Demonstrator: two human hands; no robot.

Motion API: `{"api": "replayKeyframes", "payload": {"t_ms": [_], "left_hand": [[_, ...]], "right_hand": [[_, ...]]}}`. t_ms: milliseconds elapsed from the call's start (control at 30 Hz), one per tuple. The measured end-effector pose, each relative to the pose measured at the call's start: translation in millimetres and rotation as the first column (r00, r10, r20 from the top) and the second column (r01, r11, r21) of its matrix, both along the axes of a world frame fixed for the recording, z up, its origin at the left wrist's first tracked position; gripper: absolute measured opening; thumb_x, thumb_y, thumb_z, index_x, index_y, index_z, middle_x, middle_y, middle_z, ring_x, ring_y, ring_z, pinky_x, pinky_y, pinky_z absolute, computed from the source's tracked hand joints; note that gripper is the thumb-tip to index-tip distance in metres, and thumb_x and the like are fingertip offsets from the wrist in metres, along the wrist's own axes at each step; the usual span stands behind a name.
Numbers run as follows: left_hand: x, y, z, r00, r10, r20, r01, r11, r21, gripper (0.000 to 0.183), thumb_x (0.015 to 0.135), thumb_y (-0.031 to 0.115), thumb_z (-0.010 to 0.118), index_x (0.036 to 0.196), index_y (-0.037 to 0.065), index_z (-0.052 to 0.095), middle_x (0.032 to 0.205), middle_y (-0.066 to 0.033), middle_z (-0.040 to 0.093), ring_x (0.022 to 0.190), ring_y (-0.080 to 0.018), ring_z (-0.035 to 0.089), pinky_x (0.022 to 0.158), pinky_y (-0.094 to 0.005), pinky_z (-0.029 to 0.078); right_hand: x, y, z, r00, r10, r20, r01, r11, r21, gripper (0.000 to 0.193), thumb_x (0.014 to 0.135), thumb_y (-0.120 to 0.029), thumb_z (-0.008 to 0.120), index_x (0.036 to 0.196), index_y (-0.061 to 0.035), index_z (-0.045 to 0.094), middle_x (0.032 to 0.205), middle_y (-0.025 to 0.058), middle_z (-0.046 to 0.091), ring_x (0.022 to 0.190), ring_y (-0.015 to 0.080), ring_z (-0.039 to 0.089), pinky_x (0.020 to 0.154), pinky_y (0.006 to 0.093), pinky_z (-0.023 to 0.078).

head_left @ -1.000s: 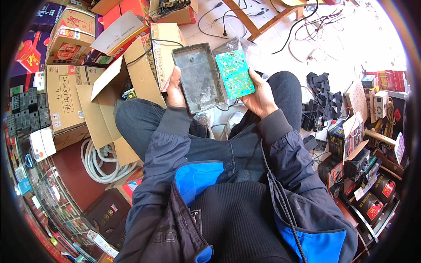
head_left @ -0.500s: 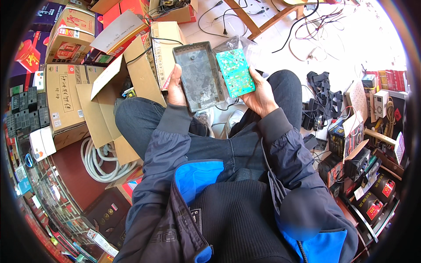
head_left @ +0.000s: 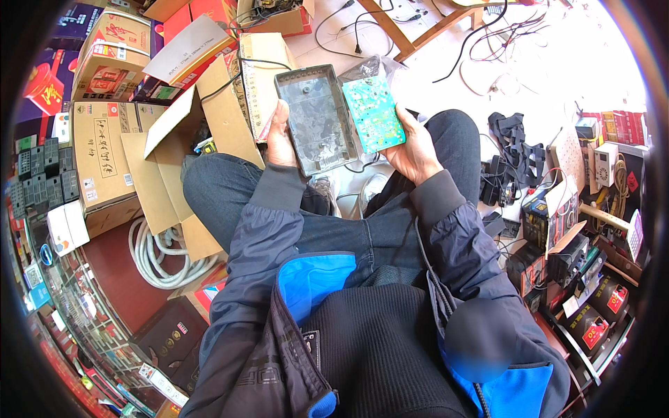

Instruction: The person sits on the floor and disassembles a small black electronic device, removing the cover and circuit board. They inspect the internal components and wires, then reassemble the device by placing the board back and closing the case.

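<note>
My left hand point(head_left: 280, 138) grips a dark grey rectangular plastic case point(head_left: 317, 122) by its left side, thumb at the edge. The hollow inside of the case faces up. In my right hand point(head_left: 416, 150) is a green circuit board point(head_left: 373, 115), held by its right edge with the solder side showing. Case and board are side by side above my lap, their near edges almost meeting. Behind the board shows some clear plastic wrapping point(head_left: 376, 67). A thin black cable point(head_left: 364, 167) hangs below the case; where it attaches is hidden.
An open cardboard box point(head_left: 155, 177) stands left of my knee, with a coiled grey hose point(head_left: 162, 261) below it. Stacked cartons point(head_left: 104, 153) fill the left. Cables point(head_left: 355, 35) and a wooden stool frame point(head_left: 404, 42) lie ahead. Black straps point(head_left: 516, 150) and boxed electronics crowd the right.
Almost nothing differs. The circuit board has shifted very slightly, and both hands keep their hold.
</note>
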State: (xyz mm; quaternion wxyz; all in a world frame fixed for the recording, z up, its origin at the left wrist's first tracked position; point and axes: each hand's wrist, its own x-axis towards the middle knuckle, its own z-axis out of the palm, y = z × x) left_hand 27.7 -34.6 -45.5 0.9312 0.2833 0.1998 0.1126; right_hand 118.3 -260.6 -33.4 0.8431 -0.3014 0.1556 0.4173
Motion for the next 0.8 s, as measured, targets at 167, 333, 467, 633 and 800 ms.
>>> {"api": "replayKeyframes", "payload": {"t_ms": [167, 333, 467, 633, 800], "left_hand": [[-0.3, 0.6, -1.5, 0.999, 0.014, -0.029, -0.014, 1.0, 0.009, 0.055, 0.1, 0.047, 0.068, 0.136, 0.006, 0.063, 0.123, -0.0111, 0.073, 0.106, -0.0266, 0.073, 0.092, -0.0431, 0.06], [0.3, 1.2, -2.2, 0.999, 0.02, -0.034, -0.019, 0.999, 0.041, 0.055, 0.1, 0.048, 0.067, 0.136, 0.007, 0.063, 0.124, -0.0111, 0.073, 0.106, -0.0263, 0.073, 0.092, -0.0433, 0.06], [-0.1, 0.0, -0.9, 0.999, 0.025, -0.033, -0.024, 0.999, 0.041, 0.055, 0.1, 0.048, 0.067, 0.136, 0.007, 0.063, 0.123, -0.0108, 0.073, 0.106, -0.0262, 0.073, 0.092, -0.0434, 0.06], [0.5, 0.1, -1.7, 0.998, 0.043, -0.038, -0.042, 0.999, 0.017, 0.051, 0.1, 0.046, 0.068, 0.134, 0.007, 0.063, 0.122, -0.0101, 0.073, 0.106, -0.0263, 0.072, 0.091, -0.0435, 0.06], [-0.4, 1.2, -4.5, 0.999, 0.03, -0.03, -0.03, 1.0, -0.008, 0.05, 0.101, 0.045, 0.068, 0.133, 0.008, 0.064, 0.122, -0.0099, 0.073, 0.106, -0.0261, 0.072, 0.092, -0.0436, 0.06]], "right_hand": [[0.2, -2.6, -2.0, 1.0, 0.02, -0.007, -0.019, 0.998, 0.057, 0.05, 0.114, -0.036, 0.043, 0.15, -0.0024, 0.048, 0.147, 0.0165, 0.06, 0.131, 0.0306, 0.063, 0.111, 0.0497, 0.051], [0.7, -2.9, -4.9, 1.0, 0.018, 0.003, -0.018, 0.999, 0.051, 0.049, 0.114, -0.036, 0.044, 0.15, -0.0027, 0.048, 0.145, 0.0158, 0.061, 0.129, 0.0298, 0.063, 0.11, 0.05, 0.051], [0.9, -3.3, -8.1, 1.0, 0.011, 0.002, -0.011, 0.999, 0.04, 0.049, 0.114, -0.036, 0.044, 0.15, -0.003, 0.049, 0.145, 0.0152, 0.062, 0.128, 0.0293, 0.064, 0.109, 0.0499, 0.051], [1.0, -4.3, -8.4, 1.0, 0.017, 0.012, -0.018, 0.999, 0.034, 0.048, 0.114, -0.036, 0.044, 0.149, -0.0032, 0.05, 0.144, 0.0148, 0.062, 0.127, 0.0288, 0.064, 0.108, 0.0491, 0.052], [0.6, -3.9, -6.7, 1.0, 0.008, 0.016, -0.008, 0.999, 0.042, 0.048, 0.115, -0.034, 0.042, 0.147, 0.0007, 0.048, 0.143, 0.0186, 0.062, 0.127, 0.0306, 0.064, 0.11, 0.0481, 0.052]]}}
